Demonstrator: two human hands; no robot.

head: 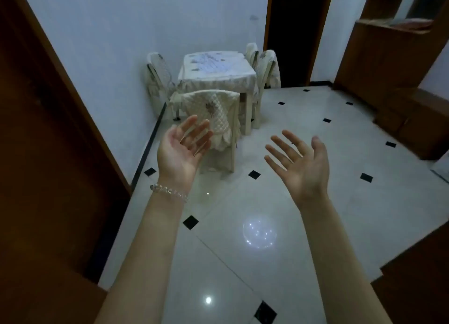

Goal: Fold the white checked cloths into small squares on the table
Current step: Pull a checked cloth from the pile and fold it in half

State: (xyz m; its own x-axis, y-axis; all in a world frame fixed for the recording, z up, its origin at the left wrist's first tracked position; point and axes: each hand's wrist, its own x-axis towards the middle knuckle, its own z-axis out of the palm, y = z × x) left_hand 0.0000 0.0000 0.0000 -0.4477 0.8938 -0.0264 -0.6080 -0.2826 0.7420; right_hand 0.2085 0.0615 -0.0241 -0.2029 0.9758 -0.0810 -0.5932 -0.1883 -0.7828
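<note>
While both arms reach forward over the tiled floor (303, 119), the left hand (178, 151) and right hand (300, 164) are held palm-up, fingers spread, holding nothing. Pale cloths (213, 61) lie flat on the table (243, 80) well ahead by the wall, their orientation too blurred to tell. Covered chairs (213, 109) surround it; wooden cabinets (388, 63) stand right.

Head view looks forward and down across the floor (243, 202) toward a distant table (216, 66).
</note>
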